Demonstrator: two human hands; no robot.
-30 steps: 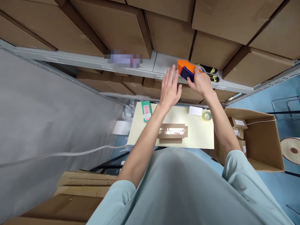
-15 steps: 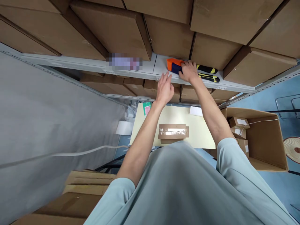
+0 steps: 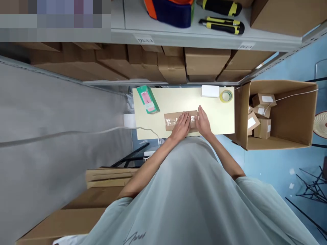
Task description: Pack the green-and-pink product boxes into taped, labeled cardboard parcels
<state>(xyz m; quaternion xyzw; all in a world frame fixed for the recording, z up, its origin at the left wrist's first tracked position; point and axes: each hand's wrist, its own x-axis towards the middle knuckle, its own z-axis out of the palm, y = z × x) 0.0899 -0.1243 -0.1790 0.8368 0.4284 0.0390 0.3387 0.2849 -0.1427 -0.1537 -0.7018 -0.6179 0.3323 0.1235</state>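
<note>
A brown carton (image 3: 168, 122) with shiny clear tape along its top lies on the cream table (image 3: 153, 131), close to the person's body. My left hand (image 3: 182, 126) rests flat on the carton, fingers stretched over the tape. At the carton's right end is my right hand (image 3: 203, 122), its fingers extended and its side against the box. Behind them on the table are a green box with a pink panel (image 3: 148, 99), a white box (image 3: 210, 91) and a roll of tape (image 3: 226, 96).
Above the table, a grey shelf (image 3: 178, 37) bears an orange and blue tool (image 3: 171, 13) and yellow-black cutters (image 3: 222, 25). An open carton (image 3: 291, 119) with small boxes stands at the right. A white cable (image 3: 76, 132) crosses from the left.
Both hands have come down from the shelf to the carton on the table. My right hand has left the orange and blue tool, which stays on the shelf. The view has tilted downward.
</note>
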